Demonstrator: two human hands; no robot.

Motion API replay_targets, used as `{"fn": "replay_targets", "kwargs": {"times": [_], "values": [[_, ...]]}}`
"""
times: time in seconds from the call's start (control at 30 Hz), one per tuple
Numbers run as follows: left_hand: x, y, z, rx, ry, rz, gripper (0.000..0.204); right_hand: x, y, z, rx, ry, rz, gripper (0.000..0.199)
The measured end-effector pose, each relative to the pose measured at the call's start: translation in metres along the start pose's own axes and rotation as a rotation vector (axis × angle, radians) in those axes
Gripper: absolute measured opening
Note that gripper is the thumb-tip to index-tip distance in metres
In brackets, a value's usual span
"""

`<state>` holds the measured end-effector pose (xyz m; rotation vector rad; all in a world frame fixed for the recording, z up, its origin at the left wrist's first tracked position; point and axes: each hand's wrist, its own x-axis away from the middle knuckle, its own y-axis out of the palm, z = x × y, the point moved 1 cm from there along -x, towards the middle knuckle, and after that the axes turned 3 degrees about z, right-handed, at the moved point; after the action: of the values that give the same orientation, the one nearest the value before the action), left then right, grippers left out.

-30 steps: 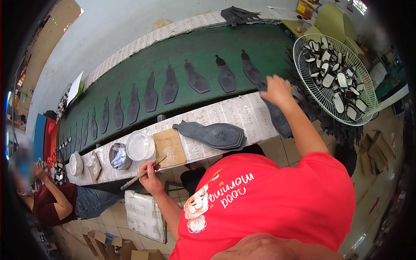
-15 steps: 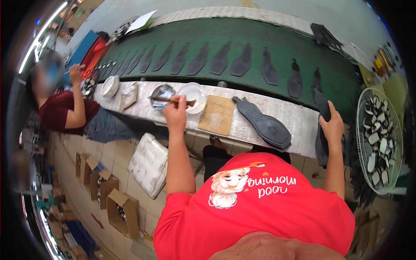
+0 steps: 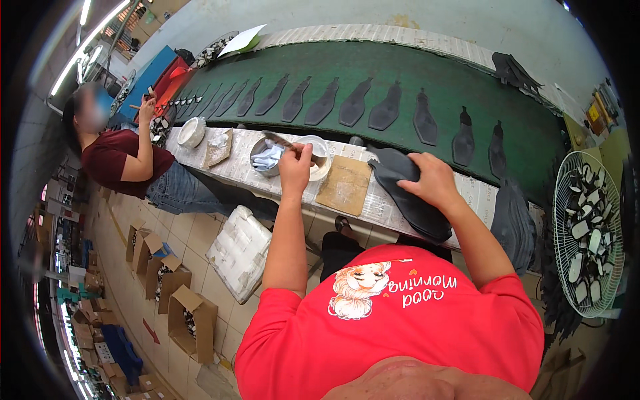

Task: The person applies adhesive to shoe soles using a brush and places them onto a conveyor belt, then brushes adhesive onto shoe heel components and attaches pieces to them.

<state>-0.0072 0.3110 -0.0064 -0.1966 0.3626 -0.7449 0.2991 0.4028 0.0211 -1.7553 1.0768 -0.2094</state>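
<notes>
My left hand [image 3: 295, 170] is closed around the handle of a brush [image 3: 278, 141], its bristle end over a white bowl [image 3: 321, 175]. Beside that bowl stands a metal container [image 3: 257, 162] with crumpled pale material in it. My right hand [image 3: 432, 179] grips a dark grey, sole-shaped piece [image 3: 415, 212] on top of a stack on the worktop; thumb and fingers lie on its surface, and their undersides are hidden. A brown board [image 3: 344, 187] lies between the bowl and this stack. Another pile of dark pieces [image 3: 515, 220] hangs at the worktop's right end.
Beyond the worktop, a green conveyor belt [image 3: 267, 63] carries a row of similar dark pieces. A white wire basket [image 3: 559, 233] of small black-and-white parts stands at right. A co-worker [image 3: 130, 150] sits at left. Cardboard boxes [image 3: 193, 323] and a white slab [image 3: 240, 253] are below.
My right hand has moved left from the right-hand pile to the stack of sole-shaped pieces. My left hand keeps the brush by the bowl. The co-worker's hands have shifted, and the view has tilted slightly.
</notes>
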Motion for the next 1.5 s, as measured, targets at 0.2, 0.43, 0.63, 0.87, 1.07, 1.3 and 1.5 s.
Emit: {"fn": "replay_targets", "kwargs": {"times": [0.2, 0.43, 0.63, 0.87, 1.07, 1.3, 1.5], "values": [[0.046, 0.021, 0.048, 0.44, 0.09, -0.215, 0.011, -0.017, 0.02, -0.022, 0.04, -0.072, -0.118, 0.048], [0.066, 0.037, 0.057, -0.003, 0.526, -0.41, 0.007, -0.021, 0.016, -0.024, 0.092, -0.08, -0.069, 0.043], [0.062, 0.053, 0.07, 0.201, 0.516, -0.28, 0.005, -0.018, 0.011, -0.026, 0.102, -0.101, -0.086, 0.041], [0.066, 0.055, 0.053, 0.079, 0.444, -0.516, 0.005, -0.018, 0.006, -0.011, 0.102, -0.078, -0.032, 0.044], [0.055, 0.05, 0.058, 0.142, 0.53, -0.253, 0.006, -0.018, 0.003, -0.014, 0.045, -0.087, -0.075, 0.046], [0.054, 0.031, 0.035, 0.199, 0.358, -0.361, 0.005, -0.017, 0.0, -0.011, 0.007, -0.07, -0.091, 0.047], [0.057, 0.03, 0.049, 0.147, 0.544, -0.228, 0.003, -0.012, 0.0, -0.015, -0.049, -0.136, -0.063, 0.044]]}}
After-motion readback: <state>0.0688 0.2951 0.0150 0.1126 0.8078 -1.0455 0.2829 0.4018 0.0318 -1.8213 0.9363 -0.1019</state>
